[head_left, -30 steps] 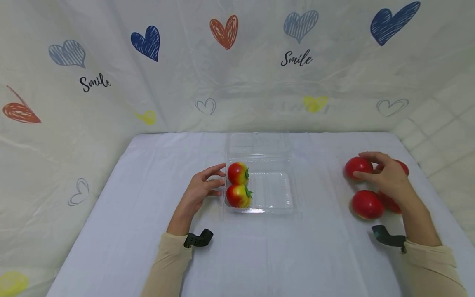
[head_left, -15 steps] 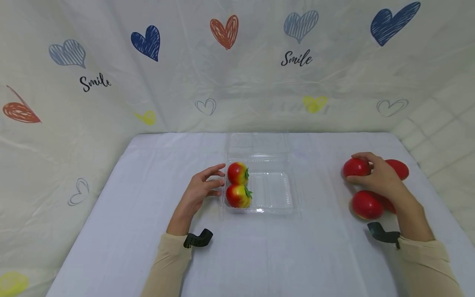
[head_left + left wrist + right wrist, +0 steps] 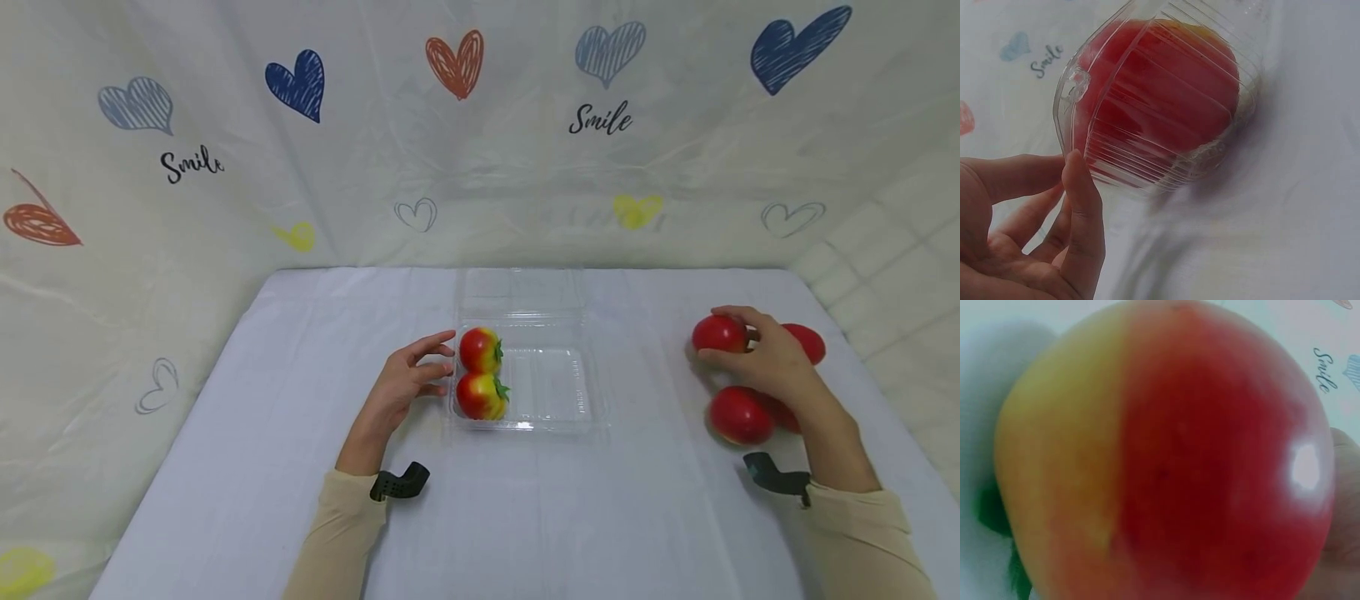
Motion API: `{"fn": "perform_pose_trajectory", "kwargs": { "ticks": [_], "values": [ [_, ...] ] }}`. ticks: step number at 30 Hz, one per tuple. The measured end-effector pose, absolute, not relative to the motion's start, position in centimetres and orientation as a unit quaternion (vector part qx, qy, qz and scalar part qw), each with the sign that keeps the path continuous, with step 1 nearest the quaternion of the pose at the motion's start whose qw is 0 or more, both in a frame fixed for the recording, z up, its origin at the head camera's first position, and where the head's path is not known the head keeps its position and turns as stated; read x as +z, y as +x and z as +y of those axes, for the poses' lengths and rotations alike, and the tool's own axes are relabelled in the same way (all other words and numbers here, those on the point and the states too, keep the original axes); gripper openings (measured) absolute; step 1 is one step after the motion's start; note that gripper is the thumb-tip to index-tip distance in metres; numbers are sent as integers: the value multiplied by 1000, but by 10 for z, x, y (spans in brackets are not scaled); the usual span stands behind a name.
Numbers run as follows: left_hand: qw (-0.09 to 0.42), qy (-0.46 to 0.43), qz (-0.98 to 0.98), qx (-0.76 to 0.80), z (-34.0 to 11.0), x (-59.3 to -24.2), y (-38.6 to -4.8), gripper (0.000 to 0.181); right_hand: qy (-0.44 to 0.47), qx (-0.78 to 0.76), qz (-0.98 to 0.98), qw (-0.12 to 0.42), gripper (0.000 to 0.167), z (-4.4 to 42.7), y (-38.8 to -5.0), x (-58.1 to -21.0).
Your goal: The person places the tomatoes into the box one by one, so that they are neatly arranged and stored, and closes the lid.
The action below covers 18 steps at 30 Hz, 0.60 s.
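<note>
In the head view my left hand (image 3: 401,379) is at the left side of an open clear plastic box (image 3: 546,387). Thumb and a fingertip pinch its rim, as the left wrist view shows. Two red-and-yellow tomatoes (image 3: 481,350) with green leaves sit in the box's left half, one behind the other. Over on the right, my right hand (image 3: 780,358) grips a red tomato (image 3: 718,333) between thumb and fingers. Nearer to me lies another red tomato (image 3: 740,415). A tomato (image 3: 1166,456) fills the right wrist view and hides most of that hand.
Another red tomato (image 3: 806,342) lies right of my right hand, and one more (image 3: 783,414) is partly hidden under it. The box's clear lid (image 3: 521,292) lies folded back. A white cloth (image 3: 562,517) covers the table, with a heart-printed curtain (image 3: 517,167) behind.
My right hand has moved slightly left and away from me with the red tomato, uncovering more of the tomato on its right. The left hand and box have stayed in place.
</note>
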<state>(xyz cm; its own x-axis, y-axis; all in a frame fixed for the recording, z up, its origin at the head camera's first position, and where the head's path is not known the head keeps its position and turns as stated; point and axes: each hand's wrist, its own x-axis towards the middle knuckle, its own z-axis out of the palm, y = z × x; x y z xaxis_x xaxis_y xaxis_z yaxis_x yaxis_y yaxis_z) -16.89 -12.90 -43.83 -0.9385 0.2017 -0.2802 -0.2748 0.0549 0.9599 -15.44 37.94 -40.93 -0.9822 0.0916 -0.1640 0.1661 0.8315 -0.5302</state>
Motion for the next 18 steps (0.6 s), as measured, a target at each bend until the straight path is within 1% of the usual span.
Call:
{"fn": "perform_pose_trajectory", "kwargs": {
  "ticks": [5, 10, 18],
  "values": [
    [173, -25, 705, 687, -129, -438, -169, 48, 78, -288, 953, 57, 101, 376, -153, -408],
    [173, -28, 706, 686, -129, -437, -169, 48, 64, -307, 949, 39, 98, 372, -152, -406],
    [172, -28, 707, 685, -130, -439, -168, 48, 48, -344, 937, 29, 94, 364, -151, -405]
  ]
}}
